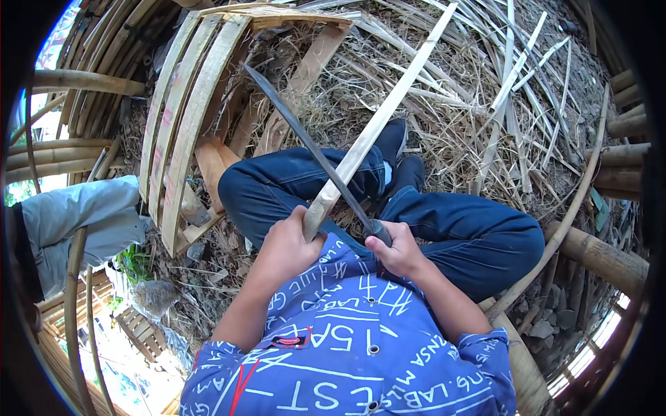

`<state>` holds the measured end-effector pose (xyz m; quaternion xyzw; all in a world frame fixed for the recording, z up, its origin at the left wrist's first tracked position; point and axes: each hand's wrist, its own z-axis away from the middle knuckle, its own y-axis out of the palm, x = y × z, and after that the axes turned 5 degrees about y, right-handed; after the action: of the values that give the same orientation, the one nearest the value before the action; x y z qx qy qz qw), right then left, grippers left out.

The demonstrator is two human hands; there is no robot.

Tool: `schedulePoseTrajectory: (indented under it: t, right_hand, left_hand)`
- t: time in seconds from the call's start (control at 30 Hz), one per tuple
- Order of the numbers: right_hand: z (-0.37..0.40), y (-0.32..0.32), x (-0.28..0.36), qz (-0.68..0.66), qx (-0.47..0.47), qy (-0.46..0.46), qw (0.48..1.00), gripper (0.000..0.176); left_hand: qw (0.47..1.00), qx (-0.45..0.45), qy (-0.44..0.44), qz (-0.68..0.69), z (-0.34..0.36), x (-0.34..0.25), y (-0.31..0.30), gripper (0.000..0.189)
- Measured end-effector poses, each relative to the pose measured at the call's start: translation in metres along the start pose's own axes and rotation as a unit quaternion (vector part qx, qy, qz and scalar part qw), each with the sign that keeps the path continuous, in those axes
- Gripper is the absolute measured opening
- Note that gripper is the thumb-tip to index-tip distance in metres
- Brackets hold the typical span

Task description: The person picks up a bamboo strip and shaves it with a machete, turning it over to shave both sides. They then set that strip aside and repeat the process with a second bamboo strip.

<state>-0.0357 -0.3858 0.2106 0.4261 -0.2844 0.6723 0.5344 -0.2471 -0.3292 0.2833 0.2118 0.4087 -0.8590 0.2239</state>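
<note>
While my left hand [293,239] grasped the pale strip [383,116] at its near end, my right hand [395,251] clenched the knife [316,154]. Its blade [298,132] crossed the pale strip

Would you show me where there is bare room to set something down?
Mostly bare soil lies upper right, between the loose strips and the bamboo poles. Straw crowds the space beyond the shoes; the knife and held strip cross above the legs.

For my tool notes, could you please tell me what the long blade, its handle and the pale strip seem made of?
Long blade: probably steel, by its dull grey metallic look. Handle: dark, seemingly matte; wood or plastic, unclear. Pale strip: likely bamboo or wood, unvarnished, from its bare cream surface.
</note>
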Motion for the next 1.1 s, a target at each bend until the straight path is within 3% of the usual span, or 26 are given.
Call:
schedulePoseTrajectory:
  t: [0.1, 0.27, 0.37, 0.43, 0.83, 0.9, 1.1]
  right_hand:
    - [-0.005, 0.013, 0.003, 0.000, 0.018, -0.018, 1.000, 0.043]
    - [-0.011, 0.009, 0.004, 0.031, 0.019, -0.001, 0.999, 0.037]
    - [-0.010, 0.002, -0.001, 0.022, 0.011, -0.026, 0.999, 0.038]
    - [-0.010, -0.003, -0.006, 0.029, 0.006, -0.017, 0.999, 0.038]
    - [-0.016, -0.007, -0.013, 0.157, 0.009, -0.027, 0.987, 0.044]
    - [-0.019, -0.009, -0.015, 0.202, 0.003, -0.068, 0.977, 0.045]
    - [-0.021, -0.010, -0.016, 0.201, 0.006, -0.077, 0.977, 0.045]
  left_hand:
    - [1.000, 0.015, -0.011, -0.021, 0.001, -0.005, -0.002, 0.032]
    - [0.998, -0.007, 0.013, -0.065, 0.001, -0.011, 0.001, 0.034]
    - [0.993, -0.010, 0.057, -0.104, -0.001, -0.013, 0.005, 0.038]
    - [0.987, 0.038, 0.049, -0.145, -0.003, -0.022, 0.001, 0.051]
    - [0.982, 0.024, 0.050, -0.181, 0.006, -0.013, 0.003, 0.044]
    - [0.983, 0.031, 0.040, -0.177, 0.008, -0.014, 0.002, 0.043]
    - [0.986, 0.041, 0.032, -0.161, 0.009, -0.014, -0.002, 0.041]
